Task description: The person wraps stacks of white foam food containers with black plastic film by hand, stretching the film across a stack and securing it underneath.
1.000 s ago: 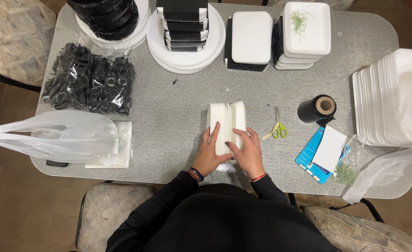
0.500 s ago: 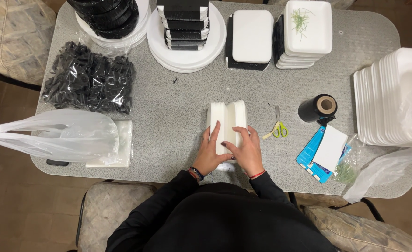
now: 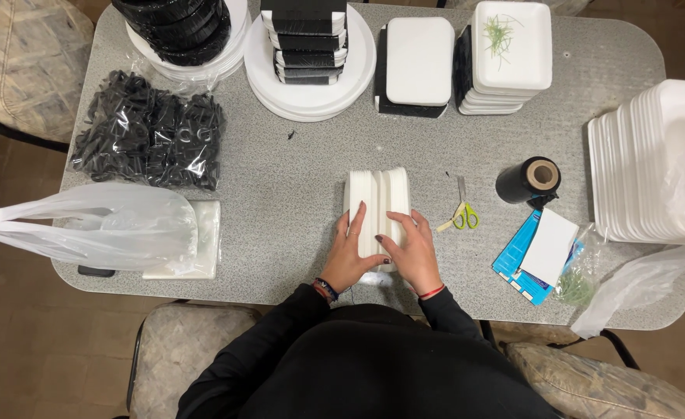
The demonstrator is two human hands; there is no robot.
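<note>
Hands: we have our left hand [image 3: 352, 252] and right hand [image 3: 415, 250] laid flat, fingers spread, on the near end of the white foam tray stack [image 3: 377, 203]; squaring-up step, we judge; scissors [image 3: 462, 214] lie just right.

Person in a black long-sleeved top, soft matte fabric, sleeves reaching down to the wrists — no print or logo visible. Left hand [image 3: 352, 252] bare, with a dark beaded or braided band just behind it at the wrist, partly tucked at the cuff. Right hand [image 3: 414, 250] bare too — thin red band just behind it at the wrist. Fingernails look dark-painted on both hands. No rings or watch that can be made out.
</note>
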